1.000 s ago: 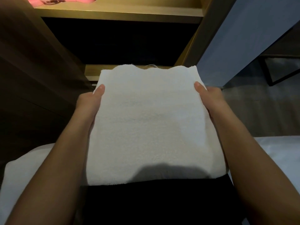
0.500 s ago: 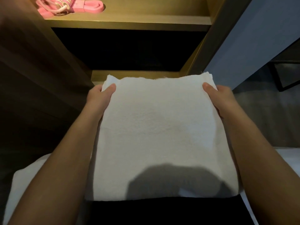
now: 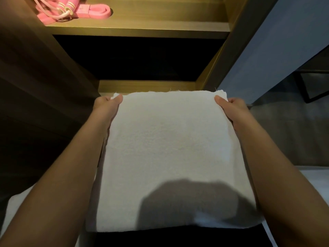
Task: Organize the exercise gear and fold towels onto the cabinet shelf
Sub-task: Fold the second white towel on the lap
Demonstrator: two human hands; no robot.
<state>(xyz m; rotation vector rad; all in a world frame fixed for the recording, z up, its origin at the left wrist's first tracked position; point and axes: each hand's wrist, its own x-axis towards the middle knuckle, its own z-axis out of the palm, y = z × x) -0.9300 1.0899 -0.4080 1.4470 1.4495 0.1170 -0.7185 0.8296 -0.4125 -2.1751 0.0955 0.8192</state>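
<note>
A folded white towel [image 3: 169, 148] lies flat between my arms, held out in front of the wooden cabinet. My left hand [image 3: 106, 108] grips its far left corner with the thumb on top. At the far right corner my right hand [image 3: 231, 109] grips it the same way. The towel's far edge is level with the front lip of the lower cabinet shelf [image 3: 147, 85]. On the upper shelf [image 3: 160, 24], at the back left, lies pink exercise gear: a jump rope [image 3: 60, 8] and a resistance band [image 3: 96, 12].
The dark cabinet side panel [image 3: 35, 77] stands close on the left and a wooden upright [image 3: 231, 50] on the right. A blue-grey wall [image 3: 276, 41] and grey floor lie beyond. White bedding [image 3: 17, 207] shows under my arms at both sides.
Both hands have carried the towel forward toward the cabinet, and its far edge now lies straight at the lower shelf. More of the upper shelf and pink gear has come into view.
</note>
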